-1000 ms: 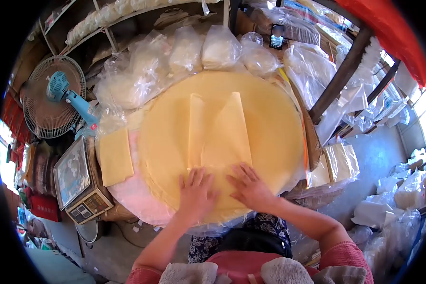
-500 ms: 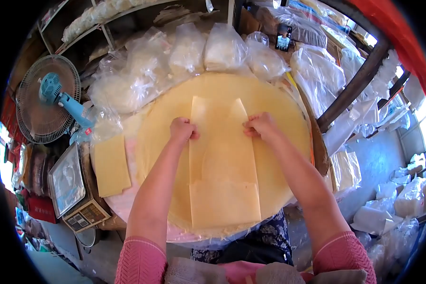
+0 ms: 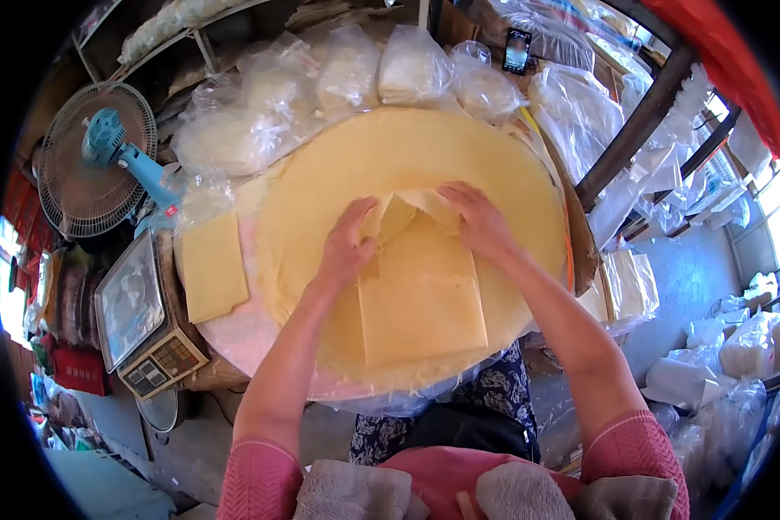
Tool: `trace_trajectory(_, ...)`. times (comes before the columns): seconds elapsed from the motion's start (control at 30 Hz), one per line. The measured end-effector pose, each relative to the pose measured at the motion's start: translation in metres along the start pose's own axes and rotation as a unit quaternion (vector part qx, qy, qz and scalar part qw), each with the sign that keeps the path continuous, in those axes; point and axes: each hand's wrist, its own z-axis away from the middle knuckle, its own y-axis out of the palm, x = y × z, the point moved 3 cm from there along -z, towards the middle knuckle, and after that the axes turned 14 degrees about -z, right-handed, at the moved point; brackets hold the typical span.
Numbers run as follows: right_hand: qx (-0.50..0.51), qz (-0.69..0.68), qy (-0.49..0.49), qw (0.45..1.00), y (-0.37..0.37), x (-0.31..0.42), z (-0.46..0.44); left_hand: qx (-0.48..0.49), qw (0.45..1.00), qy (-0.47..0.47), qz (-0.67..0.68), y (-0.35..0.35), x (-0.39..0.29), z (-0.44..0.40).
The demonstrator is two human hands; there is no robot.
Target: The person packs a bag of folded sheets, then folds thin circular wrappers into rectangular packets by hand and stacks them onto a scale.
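A folded pale yellow sheet lies on a stack of large round yellow sheets. Its far end is lifted and bends toward me, with a peaked gap at the middle. My left hand grips the left side of that raised end, fingers curled round it. At the right side, my right hand holds the other corner between thumb and fingers. The near part of the sheet lies flat as a rectangle.
Left of the stack are a folded yellow pile, a scale and a fan. Clear bags line the far edge, near a phone. A dark post slants at the right.
Both hands have gone from lying flat near me to the sheet's far end, gripping its sides. The sheet's near end is now folded over, and its far end has risen and come nearer.
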Motion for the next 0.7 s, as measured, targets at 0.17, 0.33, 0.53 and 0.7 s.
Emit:
trace_trajectory(0.17, 0.140, -0.130, 0.019, 0.981, 0.009, 0.029, 0.010, 0.090, 0.995, -0.031, 0.012, 0.009, -0.027, 0.020)
trace_trajectory(0.33, 0.156, -0.159, 0.065, 0.973, 0.017, 0.036, 0.019, 0.104, 0.978, 0.025, -0.180, 0.022, -0.027, 0.039)
trace_trajectory(0.53, 0.224, 0.126, 0.029, 0.966, 0.062, 0.033, 0.047, 0.067, 0.959, 0.090, -0.261, 0.033, -0.029, 0.048)
trace_trajectory(0.7, 0.224, 0.163, 0.022, 0.961, 0.061, 0.037, 0.051, 0.115, 0.971, 0.062, -0.199, 0.029, -0.022, 0.048)
